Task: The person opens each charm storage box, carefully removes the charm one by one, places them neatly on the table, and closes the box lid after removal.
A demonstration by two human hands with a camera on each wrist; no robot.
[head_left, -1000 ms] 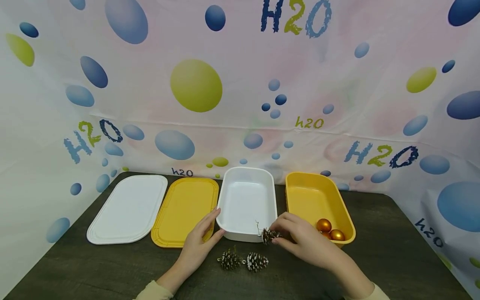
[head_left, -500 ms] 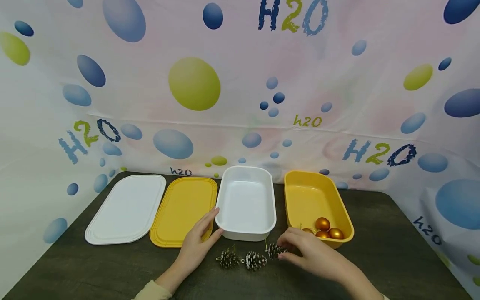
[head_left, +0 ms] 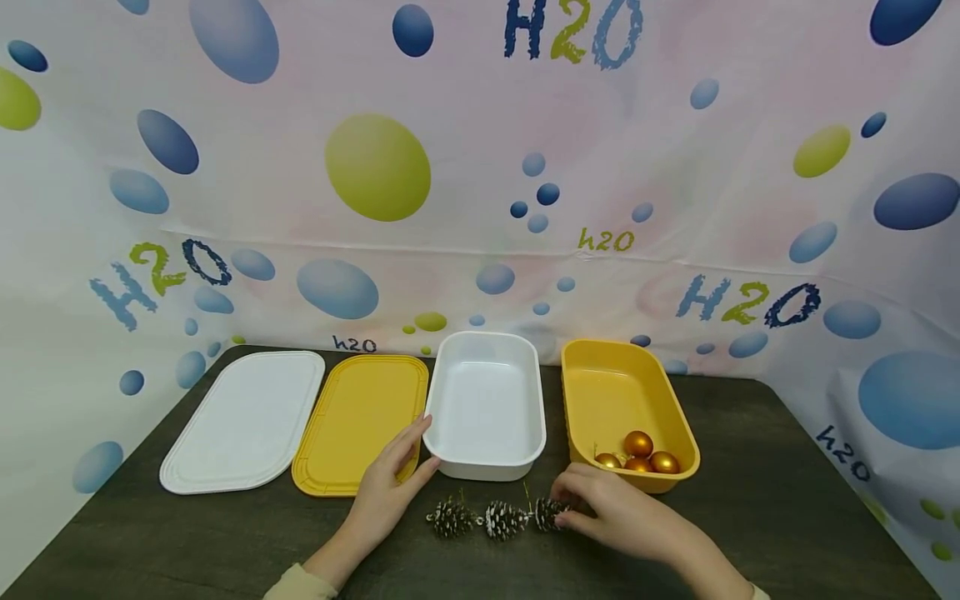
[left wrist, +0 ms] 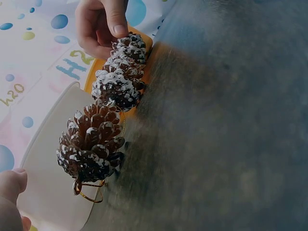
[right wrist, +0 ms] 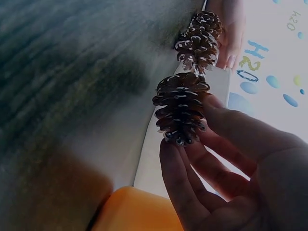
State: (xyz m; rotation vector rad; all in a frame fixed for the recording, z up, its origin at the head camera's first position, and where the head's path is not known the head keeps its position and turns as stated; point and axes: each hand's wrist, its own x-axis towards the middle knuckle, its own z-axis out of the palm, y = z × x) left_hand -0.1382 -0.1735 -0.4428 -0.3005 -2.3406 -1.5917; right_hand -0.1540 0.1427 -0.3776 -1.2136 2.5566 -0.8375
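1. the right hand [head_left: 611, 508] pinches the right pine cone [head_left: 549, 513] between thumb and fingers, a fingertip hold that likely helps line it up with the others.
2. the left pine cone [head_left: 453, 518] and middle pine cone [head_left: 506, 520] lie end to end on the desk [head_left: 750, 467], before the white box [head_left: 487, 470], presumably within easy reach.
3. fingers extended, the left hand [head_left: 382, 487] rests against the white box's near left corner, probably steadying it.
4. gold balls [head_left: 638, 443] sit inside the yellow box [head_left: 617, 400], whose walls likely stop any rolling.
5. the yellow lid [head_left: 360, 425] and white lid [head_left: 243, 421] lie flat at left, leaving both boxes uncovered.
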